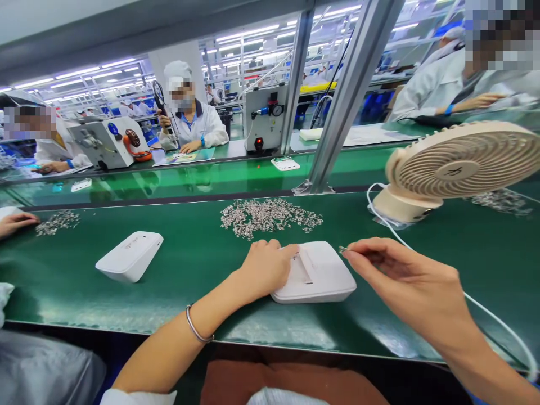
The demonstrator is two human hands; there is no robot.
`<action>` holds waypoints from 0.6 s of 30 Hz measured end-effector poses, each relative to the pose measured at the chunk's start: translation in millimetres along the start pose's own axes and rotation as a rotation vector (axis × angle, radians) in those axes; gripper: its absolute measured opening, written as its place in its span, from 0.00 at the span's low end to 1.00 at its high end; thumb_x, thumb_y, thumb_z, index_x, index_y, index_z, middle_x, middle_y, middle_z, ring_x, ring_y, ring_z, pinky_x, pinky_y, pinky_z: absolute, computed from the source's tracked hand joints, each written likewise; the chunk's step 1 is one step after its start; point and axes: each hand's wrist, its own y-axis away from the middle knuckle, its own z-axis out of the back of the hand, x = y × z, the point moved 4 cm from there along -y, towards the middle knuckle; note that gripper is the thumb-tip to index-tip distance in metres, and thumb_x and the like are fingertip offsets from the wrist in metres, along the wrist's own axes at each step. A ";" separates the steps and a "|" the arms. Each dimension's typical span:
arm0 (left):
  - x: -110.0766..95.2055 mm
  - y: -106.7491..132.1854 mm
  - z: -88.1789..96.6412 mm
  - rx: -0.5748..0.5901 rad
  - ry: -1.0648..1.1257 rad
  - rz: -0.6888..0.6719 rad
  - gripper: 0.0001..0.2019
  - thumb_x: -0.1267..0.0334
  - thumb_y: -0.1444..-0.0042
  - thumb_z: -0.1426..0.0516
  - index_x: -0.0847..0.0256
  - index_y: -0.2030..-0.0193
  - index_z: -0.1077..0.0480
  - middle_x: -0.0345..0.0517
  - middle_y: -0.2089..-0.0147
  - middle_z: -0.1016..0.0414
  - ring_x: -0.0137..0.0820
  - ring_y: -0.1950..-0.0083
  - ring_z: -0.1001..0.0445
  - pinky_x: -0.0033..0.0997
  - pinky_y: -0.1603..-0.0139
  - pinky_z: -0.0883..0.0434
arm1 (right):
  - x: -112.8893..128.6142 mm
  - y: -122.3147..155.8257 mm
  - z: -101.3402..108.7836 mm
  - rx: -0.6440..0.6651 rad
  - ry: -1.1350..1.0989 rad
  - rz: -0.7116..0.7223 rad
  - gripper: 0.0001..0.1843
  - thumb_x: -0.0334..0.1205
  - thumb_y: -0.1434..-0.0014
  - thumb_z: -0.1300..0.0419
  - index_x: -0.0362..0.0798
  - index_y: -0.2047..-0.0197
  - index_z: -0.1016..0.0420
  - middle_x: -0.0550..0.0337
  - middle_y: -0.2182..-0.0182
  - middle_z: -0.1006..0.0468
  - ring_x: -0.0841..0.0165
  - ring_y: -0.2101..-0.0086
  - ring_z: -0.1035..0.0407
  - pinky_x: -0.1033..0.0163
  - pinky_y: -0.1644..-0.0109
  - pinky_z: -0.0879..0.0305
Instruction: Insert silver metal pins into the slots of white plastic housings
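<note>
A white plastic housing (331,271) with a recessed slot in its top lies on the green table in front of me. My left hand (266,269) is closed on its left side, the index finger reaching to the edge of the slot. Just right of the housing, my right hand (415,284) pinches a small metal clip (342,249) between thumb and index finger, apart from the housing. Behind it spreads a heap of small metal clips (270,216). Another white housing (133,253) sits farther left.
A beige fan (407,205) stands at the right, its white cable (491,312) running behind my right arm. Another person's hand (17,223) is beside a smaller clip pile (59,221) at the left. A metal post (337,107) rises behind, before a green conveyor (236,179).
</note>
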 end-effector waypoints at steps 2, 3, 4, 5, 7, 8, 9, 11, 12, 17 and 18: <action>-7.9 9.3 -0.9 -0.029 -0.077 0.087 0.20 0.74 0.45 0.50 0.67 0.45 0.35 0.54 0.64 0.29 0.38 0.63 0.29 0.35 0.64 0.32 | -5.5 3.6 1.6 -0.010 -0.028 -0.052 0.04 0.41 0.48 0.39 0.50 0.70 0.28 0.61 0.73 0.26 0.69 0.73 0.32 0.64 0.67 0.31; -14.1 15.8 -0.5 -0.042 -0.116 0.128 0.20 0.74 0.45 0.50 0.73 0.45 0.36 0.57 0.65 0.29 0.39 0.64 0.30 0.36 0.65 0.32 | -8.1 5.5 1.9 -0.013 -0.030 -0.067 0.04 0.40 0.48 0.39 0.50 0.70 0.28 0.62 0.72 0.25 0.69 0.73 0.31 0.64 0.66 0.31; -21.5 23.3 0.8 -0.059 -0.150 0.156 0.20 0.75 0.46 0.50 0.78 0.46 0.36 0.58 0.66 0.30 0.39 0.65 0.30 0.36 0.67 0.33 | -10.3 7.3 1.9 -0.017 -0.025 -0.075 0.03 0.40 0.48 0.40 0.50 0.70 0.28 0.63 0.73 0.26 0.70 0.73 0.32 0.64 0.66 0.32; -29.6 31.0 2.6 -0.077 -0.176 0.166 0.18 0.74 0.46 0.50 0.79 0.49 0.35 0.58 0.67 0.31 0.38 0.67 0.31 0.35 0.68 0.34 | -12.2 9.1 1.6 -0.017 -0.016 -0.077 0.03 0.40 0.48 0.40 0.50 0.71 0.28 0.63 0.74 0.27 0.70 0.74 0.33 0.65 0.67 0.33; -46.3 45.7 7.4 -0.122 -0.197 0.097 0.10 0.73 0.46 0.49 0.72 0.60 0.30 0.51 0.70 0.33 0.35 0.70 0.34 0.33 0.71 0.36 | -15.3 12.2 -0.3 -0.004 -0.005 -0.072 0.04 0.39 0.48 0.40 0.50 0.73 0.29 0.64 0.76 0.29 0.72 0.76 0.35 0.66 0.69 0.35; -53.5 52.1 9.9 -0.149 -0.186 0.033 0.07 0.73 0.46 0.49 0.68 0.65 0.30 0.48 0.71 0.34 0.34 0.71 0.36 0.33 0.72 0.37 | -16.3 13.6 -1.8 0.009 -0.009 -0.071 0.04 0.39 0.48 0.40 0.49 0.74 0.29 0.64 0.76 0.30 0.72 0.76 0.37 0.66 0.71 0.36; -59.2 57.5 12.3 -0.180 -0.166 -0.040 0.06 0.72 0.45 0.49 0.66 0.67 0.31 0.46 0.71 0.35 0.34 0.72 0.36 0.33 0.72 0.37 | -17.3 14.9 -3.5 0.028 -0.018 -0.077 0.05 0.39 0.48 0.41 0.49 0.74 0.30 0.64 0.77 0.30 0.73 0.77 0.37 0.67 0.72 0.37; -65.2 64.7 15.5 -0.251 -0.116 -0.170 0.08 0.69 0.44 0.49 0.64 0.60 0.31 0.49 0.64 0.31 0.36 0.65 0.34 0.35 0.66 0.36 | -18.2 17.0 -6.8 0.066 -0.038 -0.103 0.06 0.39 0.48 0.42 0.48 0.75 0.30 0.63 0.77 0.30 0.72 0.77 0.37 0.67 0.73 0.38; -65.5 66.2 15.5 -0.283 -0.104 -0.208 0.12 0.67 0.43 0.50 0.64 0.54 0.32 0.52 0.57 0.31 0.39 0.57 0.33 0.37 0.61 0.36 | -18.1 17.8 -8.1 0.083 -0.042 -0.114 0.06 0.39 0.48 0.42 0.48 0.75 0.30 0.63 0.77 0.30 0.72 0.77 0.37 0.67 0.73 0.38; -62.4 61.4 0.8 -0.313 -0.203 -0.189 0.16 0.65 0.41 0.50 0.62 0.47 0.35 0.50 0.47 0.34 0.41 0.44 0.39 0.42 0.46 0.44 | -15.0 19.7 -11.2 0.150 0.008 -0.057 0.07 0.38 0.46 0.44 0.47 0.73 0.30 0.60 0.74 0.29 0.71 0.74 0.34 0.66 0.70 0.36; -62.6 60.9 -1.7 -0.319 -0.232 -0.151 0.15 0.65 0.41 0.50 0.62 0.47 0.34 0.50 0.51 0.31 0.40 0.47 0.36 0.41 0.46 0.44 | -14.8 20.0 -11.5 0.157 0.026 -0.029 0.07 0.37 0.45 0.45 0.47 0.73 0.30 0.59 0.73 0.28 0.71 0.73 0.33 0.66 0.70 0.36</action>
